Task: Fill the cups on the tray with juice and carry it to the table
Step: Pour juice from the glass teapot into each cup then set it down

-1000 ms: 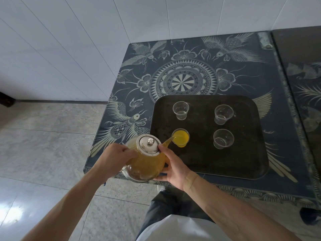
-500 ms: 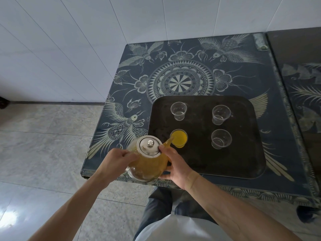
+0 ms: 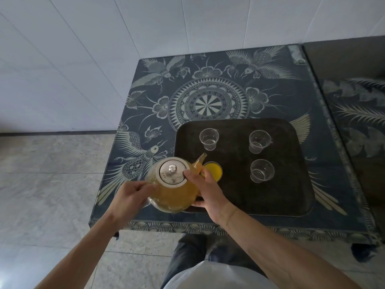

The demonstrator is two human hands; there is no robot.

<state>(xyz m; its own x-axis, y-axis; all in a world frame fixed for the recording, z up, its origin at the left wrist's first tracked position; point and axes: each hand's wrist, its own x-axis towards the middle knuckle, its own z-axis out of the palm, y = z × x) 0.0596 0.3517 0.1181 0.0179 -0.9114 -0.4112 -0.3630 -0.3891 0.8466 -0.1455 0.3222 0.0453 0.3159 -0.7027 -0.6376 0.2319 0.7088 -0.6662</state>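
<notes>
Head view: teapot (image 3: 173,190) — two-handed grip — hides filled cup (image 3: 213,170) partly.

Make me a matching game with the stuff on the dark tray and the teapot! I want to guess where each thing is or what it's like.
Things:
1. teapot
2. near-left cup
3. far-left cup
4. tray

Descriptions:
A. full of orange juice
B. dark, lying on the patterned table
C. held between both hands, metal lid on top
D. clear and without juice, in the back row

Pairs: 1-C, 2-A, 3-D, 4-B
</notes>
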